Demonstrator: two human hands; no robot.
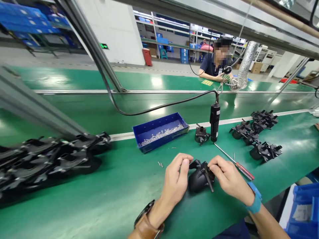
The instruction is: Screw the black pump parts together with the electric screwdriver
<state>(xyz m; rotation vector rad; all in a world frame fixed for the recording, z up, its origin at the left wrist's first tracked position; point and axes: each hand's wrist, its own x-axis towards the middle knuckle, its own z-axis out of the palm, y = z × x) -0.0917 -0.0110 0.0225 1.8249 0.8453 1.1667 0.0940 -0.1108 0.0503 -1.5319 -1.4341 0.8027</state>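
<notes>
A black plastic housing (pixel 198 179) rests on the green bench near the front edge, between both hands. My left hand (pixel 175 181) grips its left side, fingers curled and thumb pinched at the top. My right hand (pixel 228 179) is closed on its right side, fingertips pinching a small part at the housing's top that is too small to name. A red-handled screwdriver (pixel 236 164) lies just behind my right hand. A black electric screwdriver (pixel 214 122) hangs upright on its cable behind the housing.
A blue tray (pixel 159 132) of small silver screws sits behind my hands, with loose screws (pixel 160 164) nearby. Black housings are piled at left (pixel 50 159) and grouped at right (pixel 259 132); one (pixel 201 135) stands by the driver. Across the conveyor sits another person (pixel 215 64). Blue bin (pixel 305 209) at lower right.
</notes>
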